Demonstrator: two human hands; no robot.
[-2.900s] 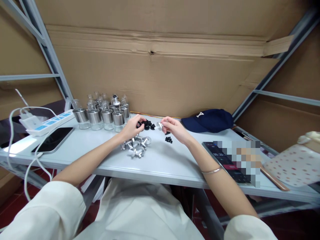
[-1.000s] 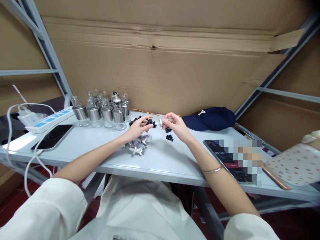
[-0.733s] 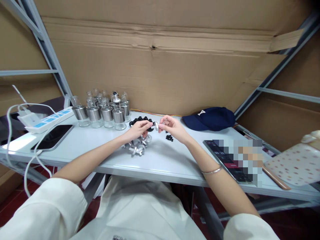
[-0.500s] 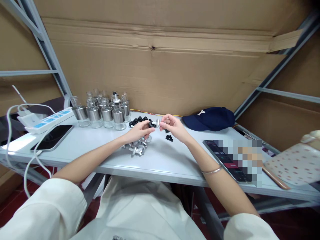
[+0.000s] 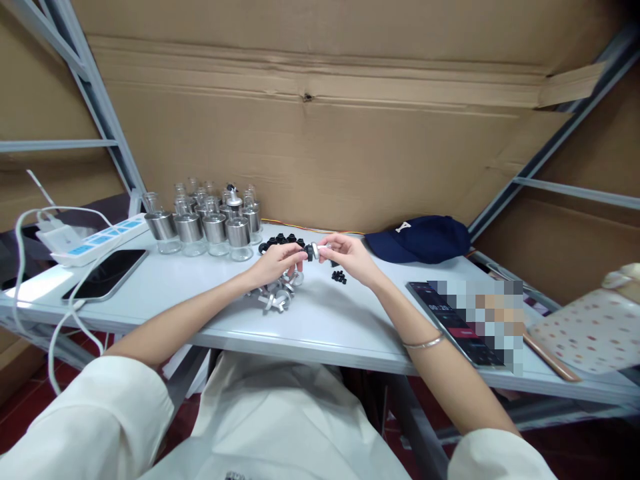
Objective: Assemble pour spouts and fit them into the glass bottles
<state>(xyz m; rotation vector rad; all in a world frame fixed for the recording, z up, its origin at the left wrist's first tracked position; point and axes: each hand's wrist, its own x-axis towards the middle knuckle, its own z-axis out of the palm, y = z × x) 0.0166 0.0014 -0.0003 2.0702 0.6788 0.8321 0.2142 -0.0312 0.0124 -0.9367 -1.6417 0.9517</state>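
My white table, seen from my seat. Left: power strip [image 5: 103, 241], dark phone [image 5: 113, 270], clustered upright bottles [image 5: 215, 228]. Centre: heaped metal parts [image 5: 273, 301], black parts [image 5: 281, 239] behind, smaller black bits [image 5: 339, 276] to their right. Right: cap [image 5: 425, 240], lit phone [image 5: 443, 312], spotted pouch [image 5: 590, 327]. The table [image 5: 320, 327] carries all directly.

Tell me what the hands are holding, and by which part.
The left hand grips a black piece, the right hand a silver piece, each by the end away from the other.

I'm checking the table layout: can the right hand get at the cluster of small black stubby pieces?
Probably yes: the small black stubby pieces lie close to the right hand, nothing visible covering them, though it holds a silvery round-flanged fitting.
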